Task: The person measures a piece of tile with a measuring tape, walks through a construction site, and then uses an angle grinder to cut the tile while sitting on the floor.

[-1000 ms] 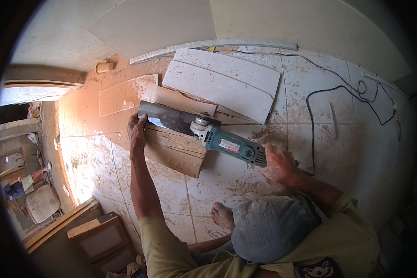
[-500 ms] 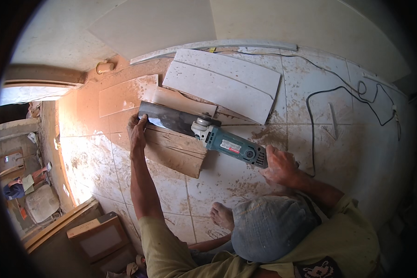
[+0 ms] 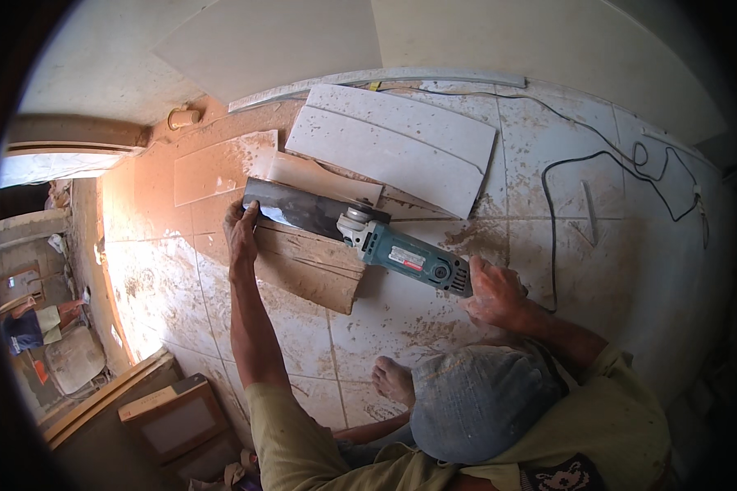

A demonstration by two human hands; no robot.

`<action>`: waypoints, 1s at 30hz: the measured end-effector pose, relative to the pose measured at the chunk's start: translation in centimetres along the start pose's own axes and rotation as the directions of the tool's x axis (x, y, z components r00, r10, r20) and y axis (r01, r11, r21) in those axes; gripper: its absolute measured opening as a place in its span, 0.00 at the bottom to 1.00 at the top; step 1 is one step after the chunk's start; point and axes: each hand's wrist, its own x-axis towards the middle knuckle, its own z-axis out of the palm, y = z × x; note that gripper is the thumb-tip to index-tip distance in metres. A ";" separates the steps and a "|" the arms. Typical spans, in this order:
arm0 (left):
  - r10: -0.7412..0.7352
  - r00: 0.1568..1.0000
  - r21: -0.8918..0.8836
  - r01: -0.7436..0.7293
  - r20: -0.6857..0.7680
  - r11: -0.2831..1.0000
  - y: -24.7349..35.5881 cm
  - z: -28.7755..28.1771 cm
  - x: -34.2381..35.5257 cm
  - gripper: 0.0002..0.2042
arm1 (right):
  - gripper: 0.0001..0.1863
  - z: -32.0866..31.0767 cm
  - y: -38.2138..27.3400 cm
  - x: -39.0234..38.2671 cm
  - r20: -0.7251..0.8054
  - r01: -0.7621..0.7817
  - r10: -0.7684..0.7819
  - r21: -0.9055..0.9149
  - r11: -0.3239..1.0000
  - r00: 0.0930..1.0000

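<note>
"What do we have in our hands?"

"Our left hand (image 3: 241,233) pinches the left end of a dark strip (image 3: 296,207), thumb on top. Our right hand (image 3: 495,290) is wrapped round the rear of a grinder (image 3: 405,258), fingers curled in on it."

"Where does the strip lie, then?"

"It runs from our left hand to the grinder's head, slanting away to the right. Under it is a board (image 3: 307,262), which shows on the side nearer us, just right of our left hand."

"And the disc (image 3: 373,213)?"

"We see it at the strip's right end, well to the left of our right hand. We can't tell whether the two touch."

"What else is around us?"

"Beyond our hands, pale tiles (image 3: 393,147) lie on the dusty floor (image 3: 409,335), with an offcut (image 3: 323,176) between them and the strip. Right of our right hand, a cable (image 3: 552,237) winds over the floor. Between our hands, nearer us, there's a bare foot (image 3: 393,380), and just below our right hand a cap (image 3: 483,405)."

"Anything to the left?"

"Nearer us than our left hand, a box (image 3: 176,421). Well left of that hand, we see another person (image 3: 33,327), too small to make out clearly."
</note>
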 end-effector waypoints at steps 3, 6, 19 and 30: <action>0.001 1.000 -0.017 -0.001 0.017 1.000 -0.2 -0.2 0.2 0.15 | 0.27 0.0 0.0 -0.1 -0.016 0.009 -0.010 -0.005 1.000 1.000; 0.027 0.999 -0.074 -0.025 0.026 0.997 0.0 0.2 0.2 0.17 | 0.26 -0.2 -0.1 -0.2 -0.011 -0.010 0.010 0.001 1.000 1.000; 0.018 1.000 -0.061 -0.017 0.013 0.998 0.6 0.5 -0.2 0.17 | 0.26 -0.4 -0.4 -0.8 0.007 -0.030 0.030 0.004 1.000 1.000; 0.025 0.999 0.028 -0.027 0.044 0.999 0.2 -0.4 0.0 0.16 | 0.26 0.2 -1.0 0.4 0.001 0.056 -0.056 0.007 0.998 0.998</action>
